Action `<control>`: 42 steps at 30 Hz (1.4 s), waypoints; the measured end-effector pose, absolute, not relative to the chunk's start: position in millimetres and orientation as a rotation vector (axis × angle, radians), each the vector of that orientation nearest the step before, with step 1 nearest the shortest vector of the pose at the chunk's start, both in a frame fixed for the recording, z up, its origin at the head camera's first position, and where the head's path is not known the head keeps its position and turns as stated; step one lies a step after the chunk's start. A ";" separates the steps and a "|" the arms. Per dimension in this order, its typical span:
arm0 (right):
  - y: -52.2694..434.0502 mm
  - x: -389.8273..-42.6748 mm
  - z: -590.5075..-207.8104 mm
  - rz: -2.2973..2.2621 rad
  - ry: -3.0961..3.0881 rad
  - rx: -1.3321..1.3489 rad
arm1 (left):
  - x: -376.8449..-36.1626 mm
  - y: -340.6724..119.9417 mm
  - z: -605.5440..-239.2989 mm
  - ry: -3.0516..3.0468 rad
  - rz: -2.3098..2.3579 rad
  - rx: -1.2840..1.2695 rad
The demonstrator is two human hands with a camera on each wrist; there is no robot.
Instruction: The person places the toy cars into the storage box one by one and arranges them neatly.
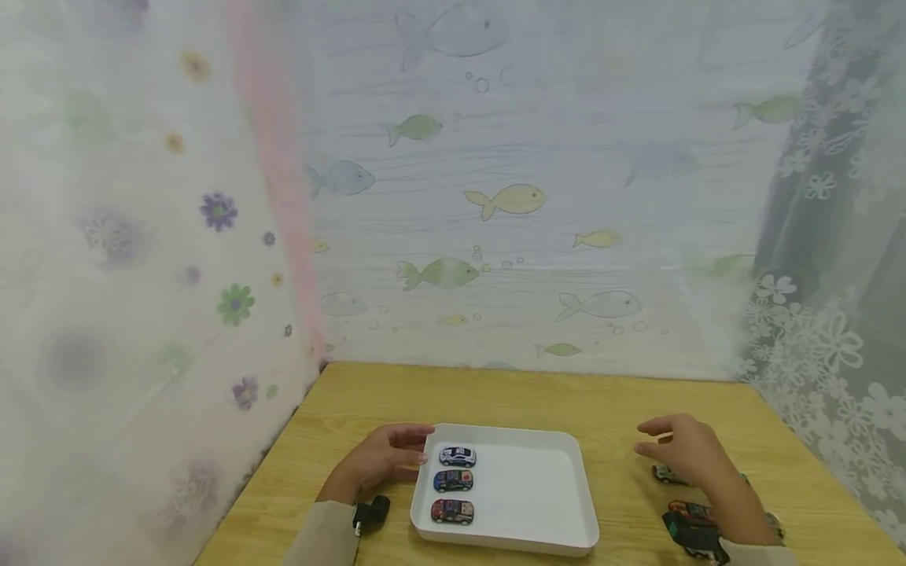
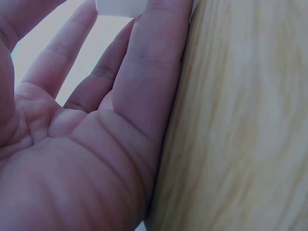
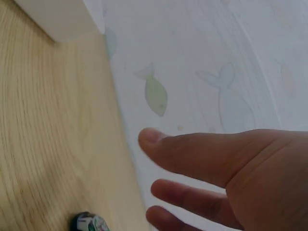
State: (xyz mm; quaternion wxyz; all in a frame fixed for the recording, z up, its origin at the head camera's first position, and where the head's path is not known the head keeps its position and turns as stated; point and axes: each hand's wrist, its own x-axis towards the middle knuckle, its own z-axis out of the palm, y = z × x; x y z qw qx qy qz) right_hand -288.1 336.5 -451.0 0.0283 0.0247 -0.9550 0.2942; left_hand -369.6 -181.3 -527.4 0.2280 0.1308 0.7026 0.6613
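A white tray (image 1: pixel 527 491) holds three toy cars in a column along its left side: a white one (image 1: pixel 457 457), a blue one (image 1: pixel 453 480) and a dark red one (image 1: pixel 452 512). My left hand (image 1: pixel 382 457) lies at the tray's left edge, fingertips right at the rim. In the left wrist view its fingers are extended and its outer edge lies along the wooden table (image 2: pixel 240 120). Over on the right, my right hand (image 1: pixel 685 452) hovers with thumb and fingers apart, holding nothing. Beneath it are a green toy car (image 1: pixel 664 474) and an orange one (image 1: pixel 691 513), partly hidden by the arm.
More toy cars sit under the right forearm, mostly covered; one (image 1: pixel 775 522) peeks out beyond it. A fish-print curtain (image 1: pixel 517 275) hangs behind the table, with a flower-print sheet (image 1: pixel 141 314) at the left and a lacy one (image 1: pixel 828 346) at the right.
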 end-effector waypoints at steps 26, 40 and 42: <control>378.6 -283.1 -460.7 0.801 -3.175 0.024 | -369.7 -182.1 -526.2 1.967 1.794 0.357; 373.9 -287.2 -467.3 0.717 -3.152 0.040 | -372.6 -180.7 -527.3 1.940 1.813 0.359; 370.9 -288.1 -467.6 0.708 -3.155 0.040 | -372.9 -180.8 -527.6 1.942 1.812 0.352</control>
